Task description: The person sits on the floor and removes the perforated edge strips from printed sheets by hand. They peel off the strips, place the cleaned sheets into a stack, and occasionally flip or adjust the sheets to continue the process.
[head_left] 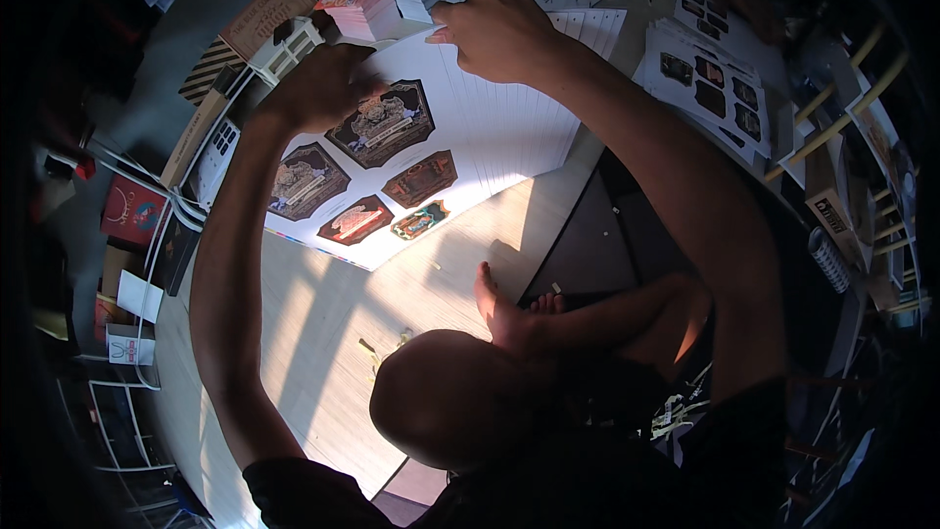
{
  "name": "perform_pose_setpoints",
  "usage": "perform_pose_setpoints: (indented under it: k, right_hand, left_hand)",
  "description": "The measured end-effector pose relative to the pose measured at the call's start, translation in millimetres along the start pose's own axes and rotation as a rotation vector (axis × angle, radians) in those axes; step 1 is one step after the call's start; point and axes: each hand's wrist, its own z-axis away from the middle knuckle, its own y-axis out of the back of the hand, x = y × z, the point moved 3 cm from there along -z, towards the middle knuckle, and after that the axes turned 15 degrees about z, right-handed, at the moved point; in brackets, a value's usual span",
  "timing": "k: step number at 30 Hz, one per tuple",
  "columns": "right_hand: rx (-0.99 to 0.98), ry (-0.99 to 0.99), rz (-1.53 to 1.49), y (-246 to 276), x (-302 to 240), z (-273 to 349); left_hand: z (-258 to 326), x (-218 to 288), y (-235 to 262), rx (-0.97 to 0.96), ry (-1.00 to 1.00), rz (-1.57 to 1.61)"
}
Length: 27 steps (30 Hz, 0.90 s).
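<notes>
A large white printed sheet (357,173) carries several dark, ornate label designs, and it leans on the table with its lower corner towards me. Behind it to the right, a fan of white sheets (529,127) shows many edges. At the sheet's top edge my right hand (504,36) is closed, its thumb and fingers pinching the paper. My left hand (323,88) lies over the sheet's upper left part, beside the biggest label. Its fingers are dark and smeared, so their grip is hard to make out.
Stacks of cards or booklets (358,10) stand beyond the sheets. More label sheets (710,83) lie at the right, near a wooden rack (832,118). A small white crate (286,49) and cardboard boxes (266,15) are at the left. My bare foot (501,313) rests on the lit table (460,245).
</notes>
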Motion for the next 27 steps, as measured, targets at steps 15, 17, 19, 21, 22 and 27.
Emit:
perform_pose_setpoints:
  k: [15,17,19,21,22,27]
  right_hand:
    - [-0.074,-0.008,-0.031,-13,-30,-27]
    - [-0.130,0.051,-0.099,-22,-22,-25]
    - [-0.034,-0.038,0.017,-35,-21,-17]
    - [0.077,-0.144,0.097,-39,-28,-11]
    - [0.072,-0.126,0.104,-37,-32,-11]
    - [-0.063,0.078,-0.106,-23,-21,-33]
  left_hand:
    - [4,-24,0,-0.014,0.019,0.008]
    - [2,-23,-6,0.005,-0.035,0.081]
    - [-7,-13,-23,0.090,-0.004,-0.073]
    - [-13,-2,-33,0.172,0.056,-0.177]
    - [-11,0,-35,0.210,0.106,-0.205]
    - [-2,-27,-5,-0.014,0.009,0.086]
